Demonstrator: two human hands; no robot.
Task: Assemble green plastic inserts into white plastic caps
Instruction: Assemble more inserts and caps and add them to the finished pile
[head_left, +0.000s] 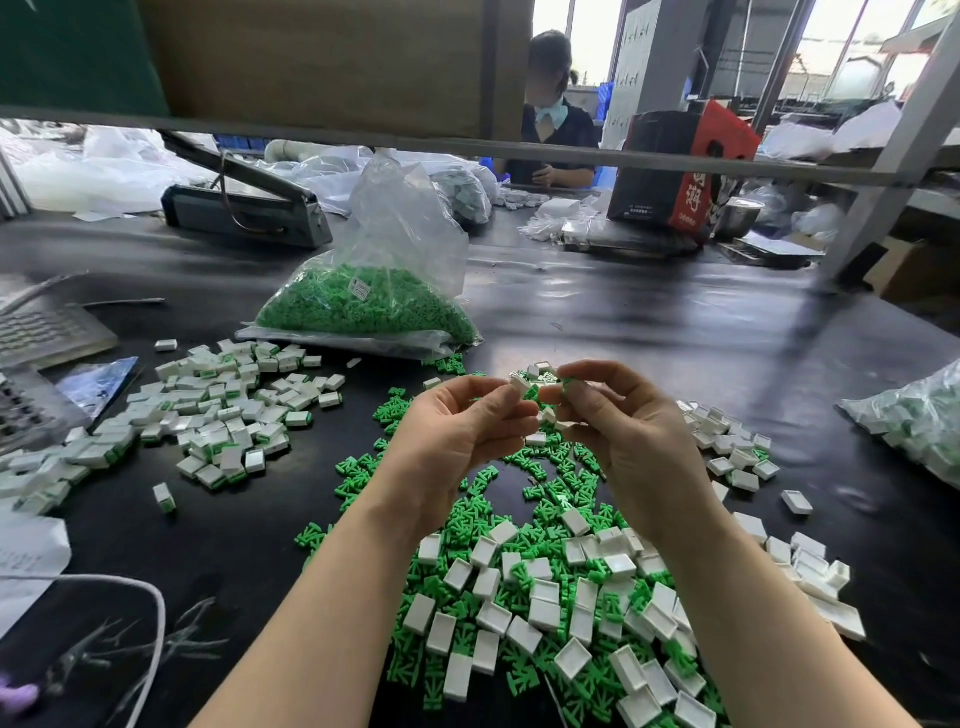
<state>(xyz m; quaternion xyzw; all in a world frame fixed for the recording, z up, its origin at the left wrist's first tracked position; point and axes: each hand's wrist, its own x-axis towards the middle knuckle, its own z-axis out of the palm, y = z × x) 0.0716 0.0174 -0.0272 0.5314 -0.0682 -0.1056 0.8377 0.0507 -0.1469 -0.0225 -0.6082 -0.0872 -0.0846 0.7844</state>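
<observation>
Ahead, bare black table (649, 322) stretches right of the clear bag (384, 291) of green inserts, while a shelf rail (467, 148) crosses low above the far side. Finished pieces (218, 415) crowd the left, and loose green inserts (540, 499) and white caps (530, 618) fill the near middle. Raised above these, the left hand (457, 426) pinches a white cap (519, 385) in curled fingertips. Just beside it, the right hand (618, 415) pinches a green insert (567, 385).
</observation>
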